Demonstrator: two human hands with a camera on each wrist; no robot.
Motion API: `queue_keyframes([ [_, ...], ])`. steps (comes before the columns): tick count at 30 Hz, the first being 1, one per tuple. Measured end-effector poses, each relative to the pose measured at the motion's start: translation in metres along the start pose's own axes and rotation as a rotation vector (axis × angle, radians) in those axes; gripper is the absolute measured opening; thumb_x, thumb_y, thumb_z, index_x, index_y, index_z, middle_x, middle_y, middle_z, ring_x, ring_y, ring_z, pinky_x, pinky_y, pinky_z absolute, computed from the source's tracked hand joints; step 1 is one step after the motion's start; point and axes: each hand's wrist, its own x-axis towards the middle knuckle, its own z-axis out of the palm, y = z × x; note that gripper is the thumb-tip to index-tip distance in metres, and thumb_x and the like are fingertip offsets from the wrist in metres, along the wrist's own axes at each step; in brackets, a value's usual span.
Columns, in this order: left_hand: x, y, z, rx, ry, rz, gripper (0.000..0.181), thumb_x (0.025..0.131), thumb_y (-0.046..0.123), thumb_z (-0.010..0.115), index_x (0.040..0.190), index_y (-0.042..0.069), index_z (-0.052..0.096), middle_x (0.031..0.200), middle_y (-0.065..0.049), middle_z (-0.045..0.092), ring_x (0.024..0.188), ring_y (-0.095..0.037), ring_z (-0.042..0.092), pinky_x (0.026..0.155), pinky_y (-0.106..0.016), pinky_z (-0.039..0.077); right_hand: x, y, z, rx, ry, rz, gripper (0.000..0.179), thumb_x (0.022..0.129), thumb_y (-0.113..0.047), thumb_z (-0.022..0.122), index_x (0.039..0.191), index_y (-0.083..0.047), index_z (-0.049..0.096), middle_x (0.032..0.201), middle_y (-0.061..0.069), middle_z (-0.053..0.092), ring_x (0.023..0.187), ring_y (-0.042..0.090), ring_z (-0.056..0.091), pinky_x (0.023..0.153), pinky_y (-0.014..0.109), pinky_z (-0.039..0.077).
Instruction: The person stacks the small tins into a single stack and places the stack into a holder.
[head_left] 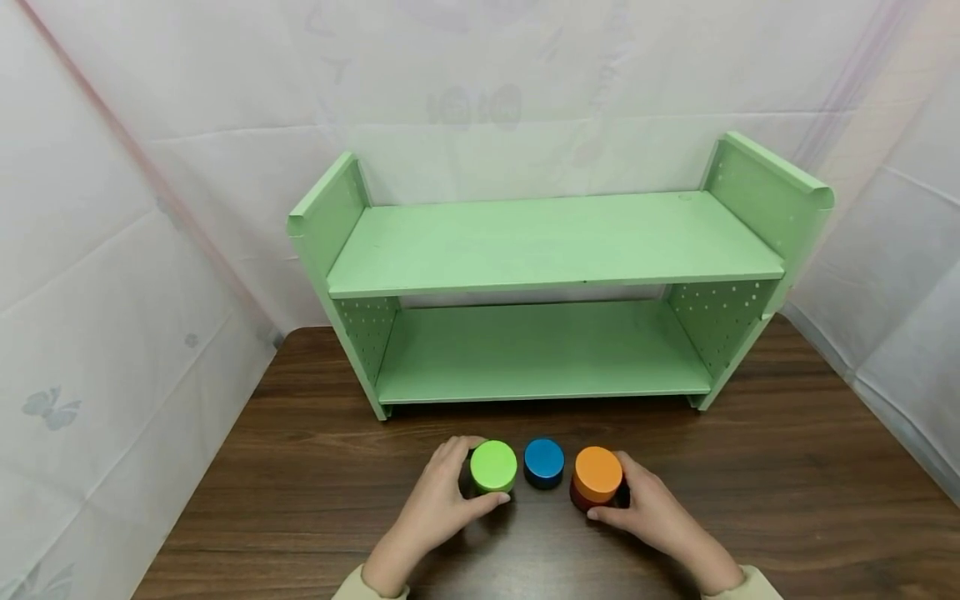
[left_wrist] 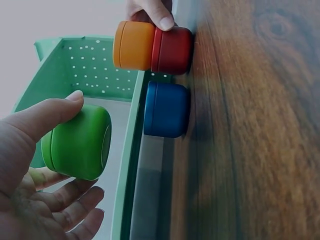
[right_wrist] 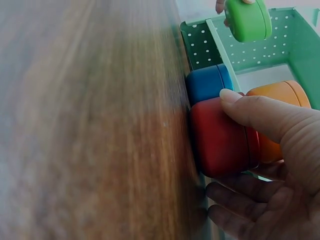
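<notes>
My left hand (head_left: 438, 504) holds a small green lidded jar (head_left: 493, 467) between thumb and fingers; in the left wrist view it hangs above the table's surface. A blue lidded jar (head_left: 543, 463) stands on the table between the two hands, touched by neither. To its right, an orange lidded jar (head_left: 598, 473) is stacked on a red lidded jar (left_wrist: 174, 50), which stands on the table. My right hand (head_left: 652, 504) grips the red jar, thumb near its lid and fingers round the far side. From the head view the orange jar hides most of the red one.
Behind the jars a green two-tier shelf (head_left: 547, 242) with perforated side panels stands on the dark wooden table (head_left: 300, 467). Its lower board (head_left: 540, 350) lies just beyond the jars. White patterned cloth (head_left: 135, 250) hangs at the back and both sides.
</notes>
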Motion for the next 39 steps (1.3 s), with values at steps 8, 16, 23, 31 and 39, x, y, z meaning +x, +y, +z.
queue_keyframes([
  [8,0.002,0.006,0.000,-0.002,-0.007,0.010,0.057,0.072,0.035,0.083,0.117,0.012,0.056,0.113,-0.001,0.059,0.108,-0.024,0.054,0.088,-0.049,0.046,0.000,-0.001,0.001,0.005,-0.004,-0.019,0.069,0.071,-0.033,0.084,0.122,0.001,0.051,0.112,0.010,0.062,0.103,0.028,0.061,0.084,0.044,0.051],
  [16,0.003,0.011,0.003,-0.018,-0.017,0.018,0.058,0.072,0.033,0.083,0.118,0.012,0.055,0.113,-0.001,0.059,0.108,-0.022,0.054,0.088,-0.048,0.046,0.002,-0.002,0.005,0.007,-0.022,-0.014,0.070,0.071,-0.031,0.084,0.123,0.002,0.051,0.114,0.011,0.061,0.105,0.028,0.060,0.086,0.045,0.050],
  [23,0.005,0.017,0.006,-0.085,-0.071,0.003,0.057,0.074,0.038,0.081,0.118,0.012,0.055,0.113,0.001,0.058,0.106,-0.021,0.054,0.088,-0.046,0.046,0.003,-0.003,0.006,-0.007,-0.024,-0.042,0.067,0.071,-0.031,0.084,0.121,-0.001,0.052,0.111,0.008,0.062,0.103,0.026,0.060,0.084,0.043,0.051],
  [31,0.007,0.023,0.009,-0.086,-0.079,0.006,0.058,0.074,0.039,0.081,0.119,0.013,0.055,0.114,0.001,0.058,0.107,-0.020,0.053,0.089,-0.046,0.046,0.003,-0.002,0.008,0.014,-0.033,-0.069,0.066,0.072,-0.030,0.083,0.122,-0.002,0.051,0.111,0.007,0.061,0.103,0.026,0.060,0.084,0.043,0.051],
  [39,0.010,0.027,0.011,-0.094,-0.093,0.004,0.059,0.074,0.036,0.081,0.121,0.014,0.054,0.118,-0.001,0.058,0.111,-0.023,0.052,0.090,-0.049,0.045,0.006,-0.005,0.012,0.042,-0.045,-0.071,0.065,0.073,-0.030,0.083,0.122,-0.004,0.051,0.110,0.005,0.061,0.102,0.025,0.060,0.083,0.043,0.050],
])
